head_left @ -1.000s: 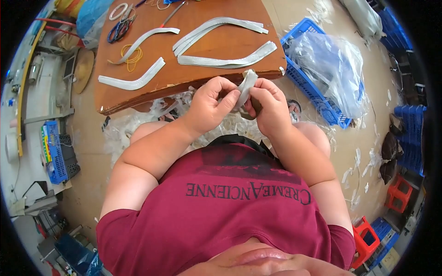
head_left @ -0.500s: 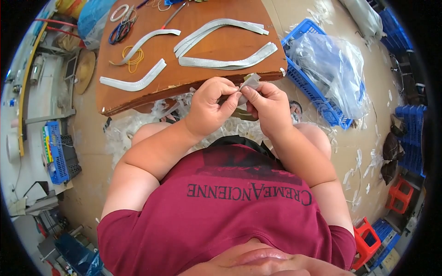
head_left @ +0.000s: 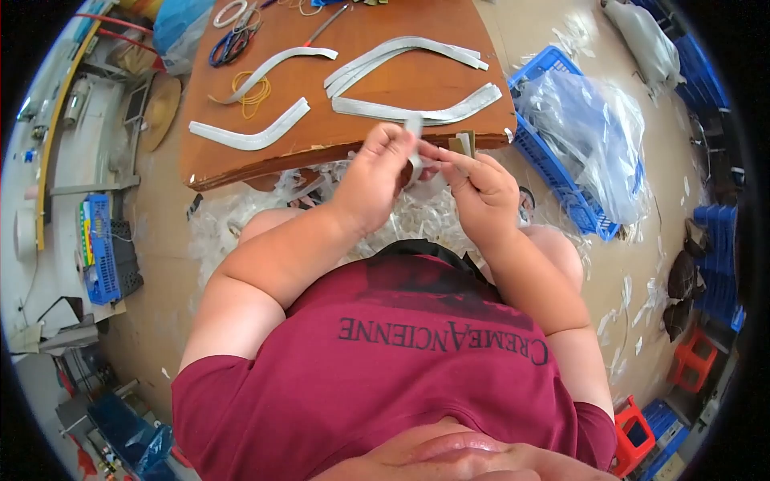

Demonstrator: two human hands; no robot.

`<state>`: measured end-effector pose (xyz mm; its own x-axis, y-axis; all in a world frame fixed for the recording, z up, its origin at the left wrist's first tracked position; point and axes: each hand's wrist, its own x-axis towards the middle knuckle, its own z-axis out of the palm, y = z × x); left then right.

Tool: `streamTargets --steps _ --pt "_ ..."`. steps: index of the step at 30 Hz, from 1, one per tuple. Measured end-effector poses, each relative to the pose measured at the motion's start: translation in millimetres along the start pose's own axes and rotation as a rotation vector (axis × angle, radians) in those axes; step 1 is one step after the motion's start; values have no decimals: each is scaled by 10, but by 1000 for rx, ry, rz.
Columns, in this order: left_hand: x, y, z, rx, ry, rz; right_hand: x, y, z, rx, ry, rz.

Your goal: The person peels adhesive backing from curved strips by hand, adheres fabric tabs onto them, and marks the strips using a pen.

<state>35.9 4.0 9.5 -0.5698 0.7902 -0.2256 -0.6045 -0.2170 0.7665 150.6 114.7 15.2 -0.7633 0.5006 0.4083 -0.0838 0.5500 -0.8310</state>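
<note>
My left hand (head_left: pixel 371 180) pinches a narrow pale strip (head_left: pixel 414 125) between thumb and fingers; the strip stands up past the fingertips and curls down beside them. Across from it, my right hand (head_left: pixel 485 192) is closed, with an olive-brown strip (head_left: pixel 463 144) with a whitish layer showing beyond its fingers. The fingertips of both hands nearly meet in front of the table edge. Just beyond them, a curved bundle of silver-grey strips (head_left: pixel 417 110) lies on the brown table (head_left: pixel 321 88). Another bent grey strip (head_left: pixel 250 136) rests near the left front edge.
Scissors (head_left: pixel 233 44), a yellow cord loop (head_left: pixel 253 96) and more grey strips (head_left: pixel 405 48) lie on the table. Translucent scraps (head_left: pixel 233 224) litter the floor beneath. At right stands a blue crate (head_left: pixel 553 172) with clear plastic bags (head_left: pixel 585 136). Red stools (head_left: pixel 634 433) are at lower right.
My hands have drawn slightly apart. The pale strip now rises from my left fingers, while the olive-brown strip shows past my right hand. The whole view has shifted a little.
</note>
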Motion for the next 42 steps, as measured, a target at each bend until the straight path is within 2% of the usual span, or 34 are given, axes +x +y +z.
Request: streamTargets --steps 1,4,5,7,8,9,10,11,12,13,14,15,16,17,18,19,20,21,22,23,25,29,31,33,35,36,39,42 --pt "22 84 10 -41 42 28 7 -12 -19 13 -3 -2" --pt "119 462 -120 -157 221 132 11 33 -71 91 -188 -365" --pt "130 606 -230 -189 311 175 5 27 -86 108 -234 -403" --pt "86 900 -443 -345 337 260 -40 -18 -132 145 -321 -485" --pt "43 1056 -604 -364 358 344 -58 -48 -187 134 -356 -476" --pt "-31 1215 -856 -380 243 395 -63 -75 -215 213 -329 -447" --pt "-111 1418 -1124 -482 221 430 -68 -100 -236 293 -304 -416" --pt "-256 1587 -1236 -387 294 551 -87 -116 -264 372 -281 -384" --pt "-404 1797 -1461 -317 430 641 -166 -98 -306 524 -258 -225" --pt "-561 2058 -2081 -404 462 697 -192 -91 -357 634 -198 -163" --pt "-795 2189 -2265 -274 624 817 -208 -84 -406 743 -136 -99" --pt "-1038 2438 -2862 -324 718 888 -218 -73 -455 849 -72 -33" --pt "-1270 2712 -3537 -134 888 878 -219 -64 -512 912 -24 -13" --pt "-1611 2784 -3450 -151 1040 911 -222 -62 -559 973 26 7" --pt "-1943 2917 -3577 -144 1061 991 -218 -59 -577 1064 57 12" --pt "-2142 2976 -3546 -73 1183 1046 -228 -79 -647 867 -11 31" --pt "-2260 2972 -3363 -80 1178 1119 -234 -115 -741 669 -78 48" --pt "-2294 2988 -3177 26 1141 1024 -235 -140 -782 469 -142 62" --pt "-2312 2994 -2973 130 1104 927 -214 -138 -742 285 -248 -87" --pt "-2311 2973 -2722 231 1066 829 -211 -172 -684 212 -312 -137" --pt "-2053 2635 -1781 607 976 565 -223 -284 -523 65 -442 -241" --pt "-1576 2077 -739 967 498 45 -268 -285 -273 37 -391 -192" --pt "-1393 1715 -389 1044 238 -96 -263 -234 -213 150 -440 -131" --pt "-1199 1351 -181 1032 -7 -198 -266 -186 -164 271 -478 -16" --pt "-1031 1054 -39 894 -171 -261 -279 -159 -115 399 -503 153" --pt "-973 943 34 869 -161 -264 -274 -221 -120 466 -535 406" --pt "-836 695 149 802 -148 -252 -266 -198 -86 632 -483 688" --pt "-744 557 146 759 -115 -181 -248 -190 -148 760 -445 706"
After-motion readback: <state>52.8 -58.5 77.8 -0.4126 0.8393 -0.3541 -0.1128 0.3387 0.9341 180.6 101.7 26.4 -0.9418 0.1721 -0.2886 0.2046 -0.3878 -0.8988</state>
